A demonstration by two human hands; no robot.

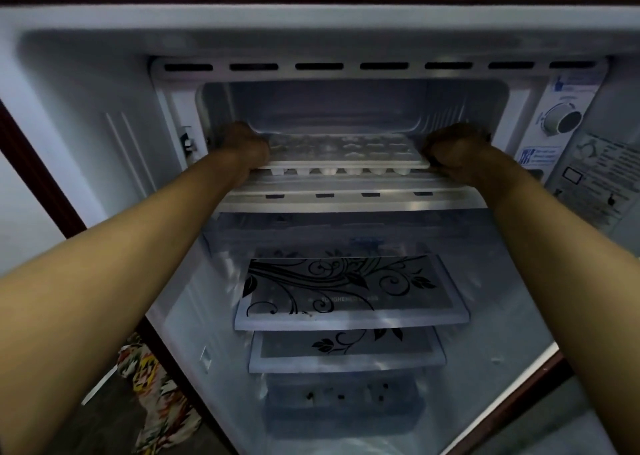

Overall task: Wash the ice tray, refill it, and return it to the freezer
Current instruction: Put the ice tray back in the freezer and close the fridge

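A white ice tray [341,153] with several cube cells lies level at the mouth of the freezer compartment [346,108], its front edge just over the compartment's lip. My left hand [244,146] grips the tray's left end. My right hand [450,149] grips its right end. Both arms reach forward into the open fridge. The fingers are curled around the tray's rim, and the tray's far edge sits inside the compartment.
Below the freezer are two glass shelves [349,291] with a black floral print and a drawer [339,406] at the bottom. A thermostat dial [562,122] is on the right wall. Patterned cloth [152,385] lies on the floor at the left.
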